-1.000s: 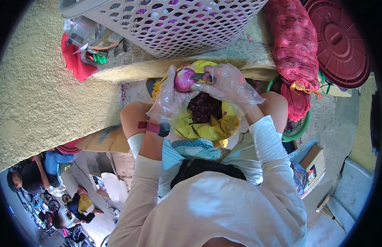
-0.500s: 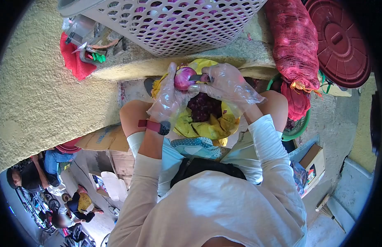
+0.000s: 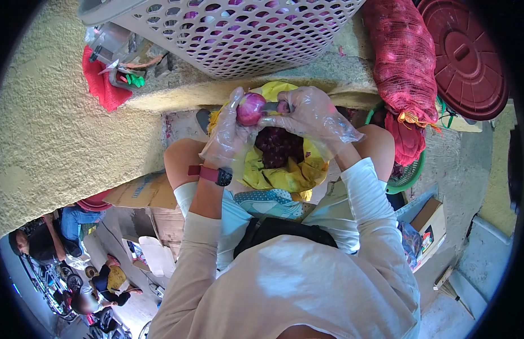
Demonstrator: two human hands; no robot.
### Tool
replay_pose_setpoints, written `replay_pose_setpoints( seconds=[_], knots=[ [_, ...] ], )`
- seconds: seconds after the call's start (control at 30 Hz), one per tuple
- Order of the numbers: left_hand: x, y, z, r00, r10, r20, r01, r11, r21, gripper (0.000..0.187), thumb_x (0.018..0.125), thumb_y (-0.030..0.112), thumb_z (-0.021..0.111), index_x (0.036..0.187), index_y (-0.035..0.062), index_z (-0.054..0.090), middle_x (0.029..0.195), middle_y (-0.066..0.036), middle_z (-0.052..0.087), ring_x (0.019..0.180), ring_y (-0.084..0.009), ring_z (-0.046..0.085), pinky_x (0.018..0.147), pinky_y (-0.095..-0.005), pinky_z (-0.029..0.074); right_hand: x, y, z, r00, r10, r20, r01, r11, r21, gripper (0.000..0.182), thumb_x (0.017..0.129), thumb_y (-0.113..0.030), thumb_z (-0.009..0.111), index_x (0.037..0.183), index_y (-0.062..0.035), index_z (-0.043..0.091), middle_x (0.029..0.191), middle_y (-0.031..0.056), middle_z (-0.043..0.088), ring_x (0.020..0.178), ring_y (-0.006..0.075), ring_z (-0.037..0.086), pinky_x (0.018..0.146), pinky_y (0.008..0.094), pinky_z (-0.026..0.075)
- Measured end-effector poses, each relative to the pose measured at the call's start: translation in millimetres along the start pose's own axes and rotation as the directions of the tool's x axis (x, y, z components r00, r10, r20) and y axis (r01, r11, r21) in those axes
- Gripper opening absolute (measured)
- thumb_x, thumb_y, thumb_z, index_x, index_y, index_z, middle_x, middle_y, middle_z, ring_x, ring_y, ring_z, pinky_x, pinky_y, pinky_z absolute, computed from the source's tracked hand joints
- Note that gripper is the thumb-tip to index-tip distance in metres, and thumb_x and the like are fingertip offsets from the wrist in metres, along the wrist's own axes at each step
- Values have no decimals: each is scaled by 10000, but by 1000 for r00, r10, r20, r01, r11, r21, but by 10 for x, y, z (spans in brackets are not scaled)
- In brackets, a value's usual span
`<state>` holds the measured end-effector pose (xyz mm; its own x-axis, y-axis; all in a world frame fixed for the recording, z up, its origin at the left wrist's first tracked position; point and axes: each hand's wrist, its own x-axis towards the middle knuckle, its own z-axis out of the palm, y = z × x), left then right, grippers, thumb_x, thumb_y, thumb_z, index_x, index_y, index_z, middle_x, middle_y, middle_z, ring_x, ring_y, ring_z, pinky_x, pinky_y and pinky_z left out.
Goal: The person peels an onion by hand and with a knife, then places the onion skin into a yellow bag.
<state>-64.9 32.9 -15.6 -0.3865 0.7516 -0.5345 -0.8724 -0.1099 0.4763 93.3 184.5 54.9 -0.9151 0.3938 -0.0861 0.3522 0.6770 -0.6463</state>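
Note:
Clear plastic gloves cover both my hands. My left hand (image 3: 229, 131) is closed around a red onion (image 3: 251, 108), with its thumb and fingers at the sides. A small knife (image 3: 271, 106) with a dark blade is gripped in my right hand (image 3: 310, 116), its blade close beside the onion. Whether the blade touches the skin is hard to tell. Below my hands, a yellow bag (image 3: 299, 176) stands open between my knees, with dark red pieces (image 3: 279, 148) inside.
A light plastic basket (image 3: 239, 51) of onions stands on the ledge ahead. To the right are a red mesh sack (image 3: 403, 62), a dark red lid (image 3: 464, 56) and a green basket (image 3: 412, 176). Cardboard (image 3: 139, 191) lies at left; other people (image 3: 112, 277) sit farther off.
My left hand and the onion have shifted slightly left, a little away from my right hand. My right hand has hardly moved and still holds the knife.

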Motion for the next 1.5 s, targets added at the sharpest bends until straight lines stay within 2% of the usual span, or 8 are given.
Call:
replay_pose_setpoints(
  seconds=[0.07,0.2,0.43,0.5,1.07,1.3,1.37,1.5],
  knots=[
    [26,21,-80,993,-94,76,96,995,-20,434,1020,413,662,1176,12,604,1060,-159,707,906,-299,722,780,-417,643,-1,41,37,999,-22,-39,22,1000,7,615,765,-691,775,849,-84,722,709,155,673,709,374,679,661,461,531],
    [-100,9,140,999,4,-53,-2,999,36,431,1026,405,654,1184,7,607,1060,-162,709,900,-297,727,748,-412,646,14,71,80,993,-69,-98,65,997,-41,649,726,-712,790,893,-88,720,723,167,675,724,377,685,671,467,534],
    [-152,-7,182,997,-12,74,14,1000,-28,404,1056,378,610,1215,6,608,1113,-151,699,995,-261,715,815,-420,641,5,7,27,998,-19,-57,18,1000,-21,724,665,-707,836,888,-29,717,780,144,720,740,351,704,708,433,554],
    [-156,-2,214,999,2,53,-2,1000,4,398,1057,374,608,1214,9,609,1125,-148,696,1006,-252,711,828,-411,639,10,18,28,999,-24,-23,22,998,-62,727,705,-770,759,946,-84,729,779,166,704,765,380,699,697,461,545],
    [-220,62,278,998,40,55,-48,988,144,423,1054,436,594,1190,39,647,1063,-84,706,908,-168,709,742,-298,626,-9,-44,39,1000,-6,25,7,1000,-23,677,758,-732,745,875,-65,759,786,182,705,770,386,685,716,465,541],
    [-198,41,297,996,95,0,-94,986,140,477,1053,469,580,1211,23,641,1065,-100,712,914,-184,717,771,-311,625,20,-21,53,993,11,117,-12,1000,5,628,822,-661,736,877,-36,744,762,205,681,751,408,662,697,475,521],
    [-183,48,300,998,62,-16,-61,996,60,447,1061,413,584,1259,13,599,1140,-123,692,957,-226,721,803,-375,656,0,-47,41,996,-1,93,-1,1000,24,621,825,-651,739,864,-31,739,762,207,680,749,410,660,697,476,520],
    [-127,49,265,995,94,45,-100,985,138,484,1068,426,567,1298,3,622,1154,-132,715,940,-210,720,826,-336,624,3,-53,49,999,39,-2,-38,998,50,625,816,-646,752,860,-23,726,770,215,679,752,413,660,706,480,521]
  ],
)
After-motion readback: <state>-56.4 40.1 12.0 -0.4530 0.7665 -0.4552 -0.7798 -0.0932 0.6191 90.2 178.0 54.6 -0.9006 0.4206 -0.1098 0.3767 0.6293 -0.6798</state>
